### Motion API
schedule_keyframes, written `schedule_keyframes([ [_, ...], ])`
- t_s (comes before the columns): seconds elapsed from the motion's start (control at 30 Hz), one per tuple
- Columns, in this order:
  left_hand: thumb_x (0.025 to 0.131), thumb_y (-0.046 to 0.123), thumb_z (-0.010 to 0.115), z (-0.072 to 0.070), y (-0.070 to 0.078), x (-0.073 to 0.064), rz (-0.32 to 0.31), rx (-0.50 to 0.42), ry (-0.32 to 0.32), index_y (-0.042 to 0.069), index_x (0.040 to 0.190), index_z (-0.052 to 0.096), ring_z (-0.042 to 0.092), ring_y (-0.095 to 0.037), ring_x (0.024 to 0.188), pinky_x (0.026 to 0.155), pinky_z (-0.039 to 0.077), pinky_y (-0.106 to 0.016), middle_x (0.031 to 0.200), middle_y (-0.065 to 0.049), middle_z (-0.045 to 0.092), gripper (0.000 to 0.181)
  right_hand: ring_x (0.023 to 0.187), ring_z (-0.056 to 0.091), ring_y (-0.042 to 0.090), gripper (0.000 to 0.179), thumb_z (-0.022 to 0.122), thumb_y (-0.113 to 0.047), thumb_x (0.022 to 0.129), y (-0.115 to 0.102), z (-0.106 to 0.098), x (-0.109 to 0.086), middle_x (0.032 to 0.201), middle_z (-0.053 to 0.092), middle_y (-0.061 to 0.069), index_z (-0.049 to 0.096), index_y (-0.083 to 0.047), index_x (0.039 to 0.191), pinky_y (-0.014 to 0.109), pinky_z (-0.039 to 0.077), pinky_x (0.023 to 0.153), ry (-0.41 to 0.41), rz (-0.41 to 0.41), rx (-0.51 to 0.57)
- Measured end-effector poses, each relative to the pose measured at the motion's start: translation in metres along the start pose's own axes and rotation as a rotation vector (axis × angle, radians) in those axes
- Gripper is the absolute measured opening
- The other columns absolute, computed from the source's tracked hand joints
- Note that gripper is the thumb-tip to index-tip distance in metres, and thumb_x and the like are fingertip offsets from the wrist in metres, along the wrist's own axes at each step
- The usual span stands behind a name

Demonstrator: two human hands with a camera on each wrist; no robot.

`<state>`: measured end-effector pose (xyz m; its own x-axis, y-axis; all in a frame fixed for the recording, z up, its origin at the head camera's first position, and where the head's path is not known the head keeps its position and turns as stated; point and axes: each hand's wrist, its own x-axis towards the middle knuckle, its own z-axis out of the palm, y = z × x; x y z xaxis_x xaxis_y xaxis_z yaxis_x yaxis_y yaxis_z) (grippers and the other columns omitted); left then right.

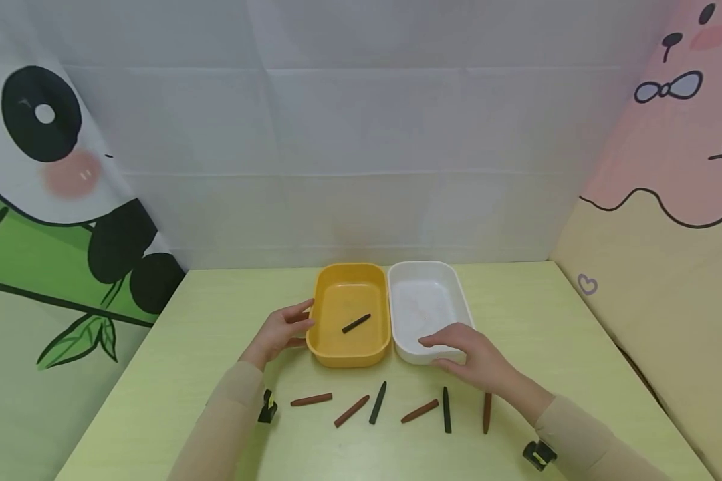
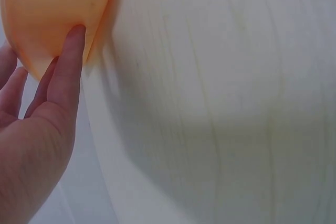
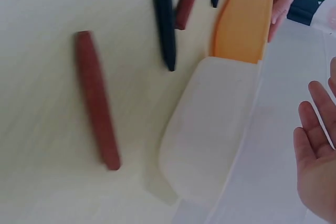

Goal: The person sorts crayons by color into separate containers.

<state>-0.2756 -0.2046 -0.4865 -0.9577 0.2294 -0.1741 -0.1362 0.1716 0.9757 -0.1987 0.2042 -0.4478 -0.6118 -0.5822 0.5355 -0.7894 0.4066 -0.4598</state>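
Note:
My left hand (image 1: 281, 332) rests its fingertips against the left side of a yellow tray (image 1: 349, 361); in the left wrist view its fingers (image 2: 68, 72) are fairly straight along the tray wall. One black crayon (image 1: 356, 323) lies inside that tray. Over the near right corner of a white tray (image 1: 424, 280) hovers my right hand (image 1: 472, 357), thumb and fingers apart, holding nothing. Its loosely extended fingers (image 3: 315, 129) also show in the right wrist view. A brown crayon (image 1: 487, 414) lies under the right wrist.
The two trays stand side by side. In front of them on the pale table (image 1: 313, 454) lie brown crayons (image 1: 311, 399) and black crayons (image 1: 447, 409) in a loose row. A white cloth (image 1: 361, 133) hangs behind, with printed cartoon panels on both sides.

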Motion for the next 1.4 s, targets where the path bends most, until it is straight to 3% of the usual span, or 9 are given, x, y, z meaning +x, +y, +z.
schedule_keyframes([
  [0.3, 0.1, 0.011, 0.06, -0.001, 0.001, -0.001, -0.012, -0.01, 0.007, 0.01, 0.153, 0.037, 0.053, -0.042, 0.123, 0.089, 0.055, -0.047, 0.147, -0.029, 0.041, 0.058, 0.101, 0.062, 0.018, 0.045, 0.082, -0.001, 0.076, 0.006, -0.008, -0.027, 0.112, 0.07, -0.002, 0.071, -0.01, 0.119, 0.028, 0.049, 0.089, -0.006, -0.129, 0.009],
  [0.5, 0.101, 0.009, 0.059, -0.001, 0.001, -0.001, -0.012, -0.004, 0.003, 0.009, 0.153, 0.037, 0.053, -0.042, 0.123, 0.089, 0.055, -0.047, 0.147, -0.029, 0.041, 0.057, 0.107, 0.06, 0.015, 0.052, 0.085, 0.0, 0.072, 0.015, -0.005, -0.041, 0.117, 0.068, -0.005, 0.07, -0.014, 0.12, 0.024, 0.046, 0.093, -0.089, -0.157, 0.091],
  [0.67, 0.1, 0.01, 0.06, -0.002, 0.001, 0.0, -0.015, -0.009, 0.005, 0.009, 0.153, 0.037, 0.054, -0.042, 0.123, 0.089, 0.055, -0.047, 0.146, -0.029, 0.042, 0.058, 0.111, 0.058, 0.017, 0.053, 0.083, 0.0, 0.075, 0.024, 0.003, -0.05, 0.119, 0.066, -0.003, 0.068, -0.017, 0.124, 0.029, 0.048, 0.095, -0.177, -0.179, 0.123],
  [0.9, 0.1, 0.009, 0.059, -0.001, 0.0, -0.001, -0.008, -0.014, -0.003, 0.008, 0.154, 0.036, 0.053, -0.043, 0.123, 0.089, 0.055, -0.047, 0.147, -0.029, 0.041, 0.058, 0.114, 0.056, 0.019, 0.045, 0.08, -0.005, 0.081, 0.034, 0.011, -0.055, 0.121, 0.065, 0.001, 0.069, -0.016, 0.123, 0.035, 0.049, 0.096, -0.286, -0.18, 0.164],
  [1.4, 0.1, 0.011, 0.06, 0.0, 0.0, -0.001, -0.003, -0.008, -0.002, 0.01, 0.154, 0.037, 0.054, -0.042, 0.123, 0.089, 0.055, -0.046, 0.147, -0.029, 0.042, 0.059, 0.11, 0.057, 0.025, 0.035, 0.081, -0.011, 0.079, 0.056, 0.023, -0.056, 0.117, 0.067, 0.006, 0.074, -0.015, 0.113, 0.036, 0.046, 0.096, -0.345, -0.232, 0.236],
])
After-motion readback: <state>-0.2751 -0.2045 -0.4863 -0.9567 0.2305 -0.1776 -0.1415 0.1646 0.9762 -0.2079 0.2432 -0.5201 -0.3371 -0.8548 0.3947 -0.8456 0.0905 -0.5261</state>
